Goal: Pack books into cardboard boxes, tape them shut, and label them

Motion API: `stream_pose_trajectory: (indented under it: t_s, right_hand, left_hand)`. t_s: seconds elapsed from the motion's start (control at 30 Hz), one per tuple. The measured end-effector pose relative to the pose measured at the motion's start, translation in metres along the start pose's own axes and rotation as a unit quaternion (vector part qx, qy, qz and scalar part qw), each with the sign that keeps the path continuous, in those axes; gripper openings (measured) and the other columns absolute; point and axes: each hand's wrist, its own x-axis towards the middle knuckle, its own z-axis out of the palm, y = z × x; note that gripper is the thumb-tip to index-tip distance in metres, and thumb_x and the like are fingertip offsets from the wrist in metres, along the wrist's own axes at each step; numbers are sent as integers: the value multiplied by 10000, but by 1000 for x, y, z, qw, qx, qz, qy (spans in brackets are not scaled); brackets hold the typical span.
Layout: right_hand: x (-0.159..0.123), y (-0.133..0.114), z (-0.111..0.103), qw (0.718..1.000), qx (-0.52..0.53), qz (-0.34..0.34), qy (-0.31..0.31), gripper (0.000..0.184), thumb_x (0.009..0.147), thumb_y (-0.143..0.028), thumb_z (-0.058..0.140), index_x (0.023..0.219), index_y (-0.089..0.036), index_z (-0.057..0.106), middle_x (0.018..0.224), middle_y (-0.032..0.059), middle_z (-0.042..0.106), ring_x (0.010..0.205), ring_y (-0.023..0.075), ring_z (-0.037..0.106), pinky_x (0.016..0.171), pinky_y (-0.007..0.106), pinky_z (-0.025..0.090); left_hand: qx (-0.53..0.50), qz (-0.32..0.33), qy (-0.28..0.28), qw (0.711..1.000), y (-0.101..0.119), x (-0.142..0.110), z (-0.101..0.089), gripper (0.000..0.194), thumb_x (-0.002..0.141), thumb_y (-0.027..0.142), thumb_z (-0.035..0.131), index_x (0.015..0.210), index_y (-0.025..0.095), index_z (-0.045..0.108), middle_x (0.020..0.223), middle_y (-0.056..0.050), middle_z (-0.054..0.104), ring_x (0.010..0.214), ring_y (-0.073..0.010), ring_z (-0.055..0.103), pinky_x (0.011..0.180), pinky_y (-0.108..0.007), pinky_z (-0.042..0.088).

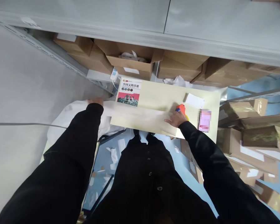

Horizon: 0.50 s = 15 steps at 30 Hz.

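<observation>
While carton (pixel 144 74) holds white scraps (pixel 133 57) | left hand (pixel 96 101), right hand (pixel 176 119) at tool (pixel 182 108) | grips unclear

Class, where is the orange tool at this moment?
In the head view, the orange tool is on the right half of the table, partly covered by the right hand and left of the pink phone-like item.

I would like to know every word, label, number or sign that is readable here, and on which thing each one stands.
"中国文明奇迹": on the book cover, as its title.
Book cover, smaller print: too small to read.
Shelf-beam label: dark marks, too blurred to read.
Label on the open carton: no readable text.
Phone screen: pixelated, unreadable.
</observation>
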Motion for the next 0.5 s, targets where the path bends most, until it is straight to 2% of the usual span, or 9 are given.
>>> stream_pose_trajectory:
  t_s: [0.07,0.17,0.23,0.33,0.37,0.43,0.5]
  right_hand:
    - [10,-1,5,1000,6,-12,3,592,874,-599,396,735,-123,720,938,193,681,1005,335,565,948,499,317]
    - [9,1,10,997,38,-25,59,497,851,-571,468,698,-166,713,1295,150,555,1243,366,414,1037,556,226]
    - [1,-3,13,991,53,1,125,439,849,-531,492,783,-163,722,1425,141,427,1319,380,316,1053,588,205]
    - [-10,-23,25,966,98,68,228,394,881,-408,462,1075,-131,665,1407,182,427,1269,352,396,1028,540,323]
    - [-12,-34,32,958,121,81,246,405,893,-367,437,1164,-127,617,1385,186,448,1236,332,437,1007,509,368]
    - [-8,-59,51,951,164,93,245,466,898,-332,413,1308,-126,496,1395,192,430,1231,317,449,979,480,410]
    - [3,-82,71,950,193,128,208,594,874,-372,462,1398,-108,368,1462,219,316,1314,352,349,991,512,383]
  left_hand:
    - [35,9,36,999,15,0,3,288,842,198,441,983,83,664,1036,-253,637,1227,-414,452,1010,-693,184]
    - [65,78,59,993,44,-8,10,459,845,131,427,1297,127,501,1422,-197,413,1408,-342,192,1109,-614,63]
    - [65,147,18,987,62,-21,22,572,787,122,503,1356,147,446,1514,-154,280,1428,-307,144,1142,-549,73]
    - [85,275,-102,952,80,-48,54,687,787,249,546,1429,124,335,1549,-166,161,1436,-312,102,1144,-523,96]
    - [89,285,-124,946,82,-59,66,738,788,323,561,1447,126,294,1556,-167,124,1438,-318,79,1144,-518,92]
    - [104,248,-162,949,82,-79,90,815,780,404,570,1469,127,233,1561,-174,63,1436,-346,36,1129,-549,92]
    - [113,188,-194,956,78,-95,108,839,795,463,539,1480,131,186,1561,-180,34,1430,-372,12,1101,-602,105]
